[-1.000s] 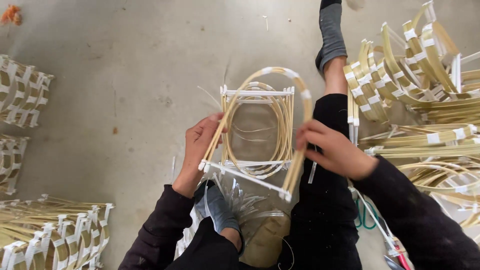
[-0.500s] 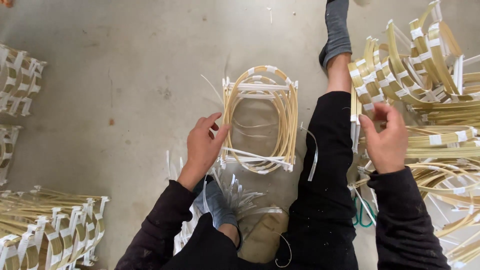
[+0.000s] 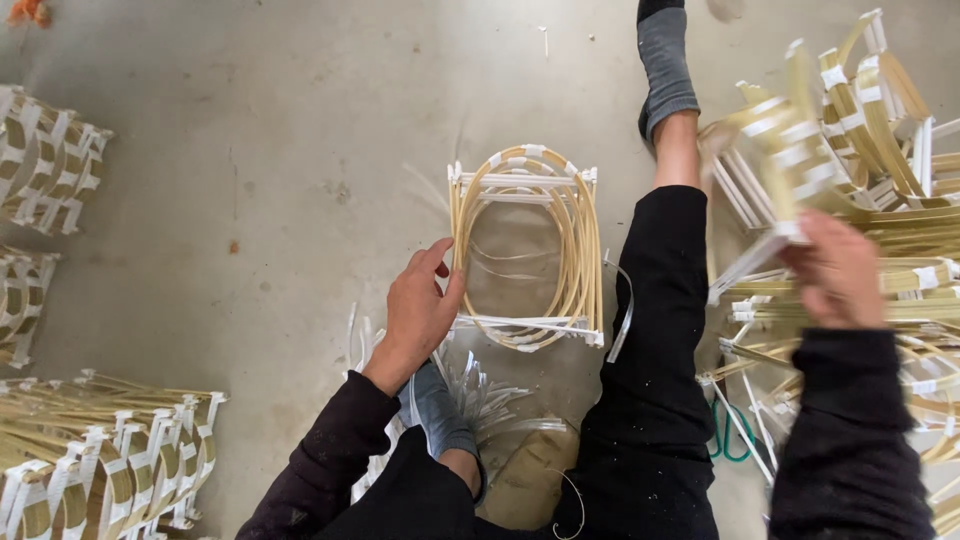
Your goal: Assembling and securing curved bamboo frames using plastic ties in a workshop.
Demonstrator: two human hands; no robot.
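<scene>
The right hand (image 3: 840,268) is blurred, its fingers clenched on a pale bamboo frame (image 3: 765,185). The left hand (image 3: 420,310), fingers released, touches a looped bamboo-strip frame with white bindings (image 3: 527,247) on the grey floor (image 3: 250,200).

Two hands (image 3: 420,310); two grey socks (image 3: 668,60); one green scissors (image 3: 728,440); four bamboo-frame stacks (image 3: 110,450).

Clad in black: long sleeves (image 3: 350,450) reaching down to the wrists, cuffs snug, fabric flecked with pale lint and dust. Black trousers (image 3: 650,330) too, speckled white along the thigh. Grey socks on both feet, one (image 3: 665,60) with a darker toe, the other (image 3: 440,410) a bluish grey. Bare left hand (image 3: 420,315) and right hand (image 3: 840,270), no gloves, rings or watch
</scene>
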